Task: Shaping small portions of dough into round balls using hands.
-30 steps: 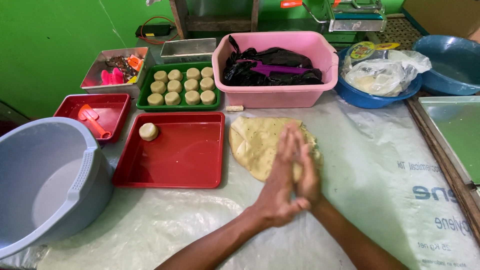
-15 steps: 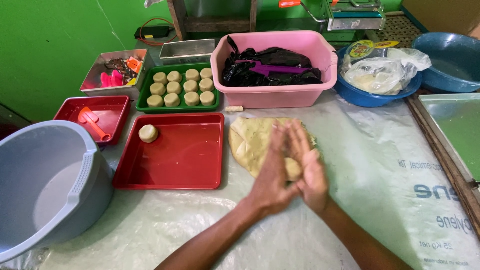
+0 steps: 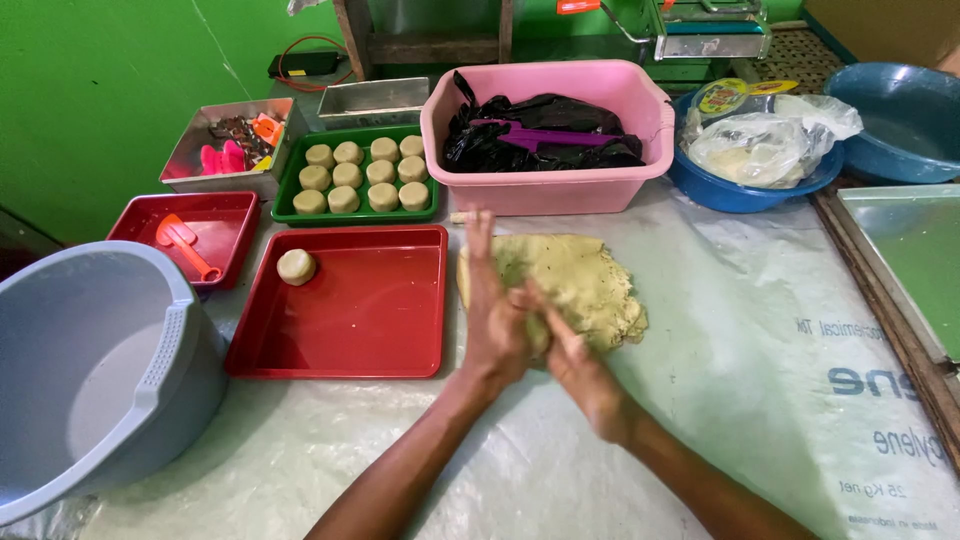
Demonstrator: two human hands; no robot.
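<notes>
My left hand [image 3: 495,320] and my right hand [image 3: 578,368] are pressed palm to palm over the near edge of a flat slab of pale dough [image 3: 585,275] on the plastic-covered table. A small piece of dough [image 3: 538,335] shows between the palms. The left hand's fingers point away from me, and the right hand lies across it from the right. Left of the hands sits a large red tray [image 3: 340,368] with one round dough ball [image 3: 296,266] in its far left corner.
A green tray [image 3: 288,212] holds several dough rounds. Behind are a pink tub [image 3: 560,198] with black plastic, a blue bowl [image 3: 735,195] with a bag, and a metal tray [image 3: 900,250]. At left stand a grey basin [image 3: 170,330] and a small red tray [image 3: 130,225].
My hands have slid against each other: the left hand has moved forward over the dough's edge while the right hand has drawn back toward me. The dough slab and trays have not moved.
</notes>
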